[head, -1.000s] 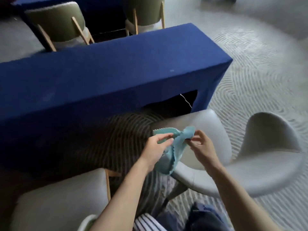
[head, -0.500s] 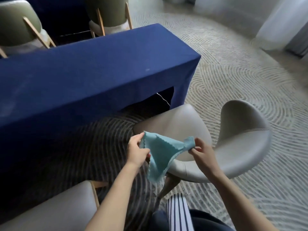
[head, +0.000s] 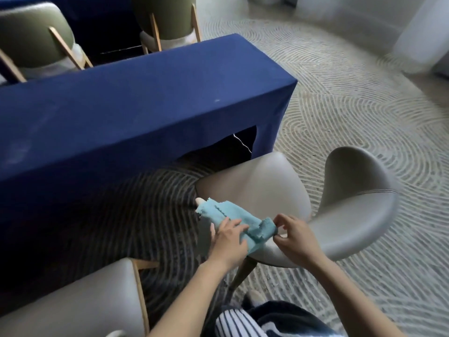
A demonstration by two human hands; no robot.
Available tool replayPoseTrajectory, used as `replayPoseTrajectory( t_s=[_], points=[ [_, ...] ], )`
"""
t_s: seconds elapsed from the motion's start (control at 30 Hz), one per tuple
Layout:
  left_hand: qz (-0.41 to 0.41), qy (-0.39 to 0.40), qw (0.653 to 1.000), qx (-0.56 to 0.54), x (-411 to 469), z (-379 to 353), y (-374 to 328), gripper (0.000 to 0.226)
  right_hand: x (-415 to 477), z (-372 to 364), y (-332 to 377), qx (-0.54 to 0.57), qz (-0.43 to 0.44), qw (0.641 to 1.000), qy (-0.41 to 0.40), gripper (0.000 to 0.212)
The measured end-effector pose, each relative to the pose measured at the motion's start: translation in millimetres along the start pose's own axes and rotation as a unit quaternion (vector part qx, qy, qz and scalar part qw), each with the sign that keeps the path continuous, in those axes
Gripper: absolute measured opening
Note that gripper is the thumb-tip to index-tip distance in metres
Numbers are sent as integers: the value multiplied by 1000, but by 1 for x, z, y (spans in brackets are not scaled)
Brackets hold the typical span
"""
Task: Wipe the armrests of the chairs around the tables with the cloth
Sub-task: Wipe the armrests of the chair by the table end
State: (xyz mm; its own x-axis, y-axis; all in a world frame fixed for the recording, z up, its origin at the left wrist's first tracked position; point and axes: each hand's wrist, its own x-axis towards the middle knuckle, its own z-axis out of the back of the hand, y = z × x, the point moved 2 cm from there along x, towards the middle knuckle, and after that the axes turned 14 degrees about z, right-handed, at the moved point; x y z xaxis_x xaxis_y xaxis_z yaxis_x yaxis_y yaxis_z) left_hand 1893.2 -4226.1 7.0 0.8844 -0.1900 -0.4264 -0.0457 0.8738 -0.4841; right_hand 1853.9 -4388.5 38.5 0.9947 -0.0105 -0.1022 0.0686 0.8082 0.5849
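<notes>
Beside the blue-draped desk [head: 145,113], a grey chair [head: 352,215] stands on the lined carpet [head: 364,105], its seat turned toward the desk's cut-out. A light blue cloth [head: 226,211] is draped lengthwise over the chair's near-left edge, and a pale rounded tip pokes out at its far end. The left grip [head: 228,242] lies on the cloth's near half with fingers straight and flat, pressing it onto the chair. The right grip [head: 294,237] sits just beside it, thumb and curled fingers pinching the bunched near end of the cloth. Both forearms reach in from the bottom edge. Another grey chair [head: 73,300] stands at the lower left, near the person. Beyond the desk are two green chairs [head: 31,32] with wooden frames.
</notes>
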Motion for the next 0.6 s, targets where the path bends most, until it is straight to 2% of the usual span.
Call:
replayPoseTrajectory(
  t_s=[0.13,0.2,0.3,0.4,0.43,0.5,0.53,0.6],
  points=[
    [10,42,996,82,-5,-6,-1,68,-20,14,-12,-150,-37,982,105,31],
    [18,44,994,98,-8,-10,1,80,-23,26,-9,-182,-42,980,74,33],
    [9,19,996,84,-12,-14,7,91,-11,30,10,-68,25,997,-18,30],
    [20,5,999,31,-15,-19,10,104,6,16,49,76,109,991,-21,26],
    [28,-5,1000,5,-18,-19,10,103,11,5,61,104,121,987,1,28],
    [12,-49,999,16,-21,-22,12,74,16,-22,77,136,124,981,66,31],
    [23,-28,998,54,-23,-23,12,57,17,-35,82,133,128,979,86,30],
    [45,-21,985,166,-27,-28,20,50,14,-53,86,115,136,981,77,24]
  ],
)
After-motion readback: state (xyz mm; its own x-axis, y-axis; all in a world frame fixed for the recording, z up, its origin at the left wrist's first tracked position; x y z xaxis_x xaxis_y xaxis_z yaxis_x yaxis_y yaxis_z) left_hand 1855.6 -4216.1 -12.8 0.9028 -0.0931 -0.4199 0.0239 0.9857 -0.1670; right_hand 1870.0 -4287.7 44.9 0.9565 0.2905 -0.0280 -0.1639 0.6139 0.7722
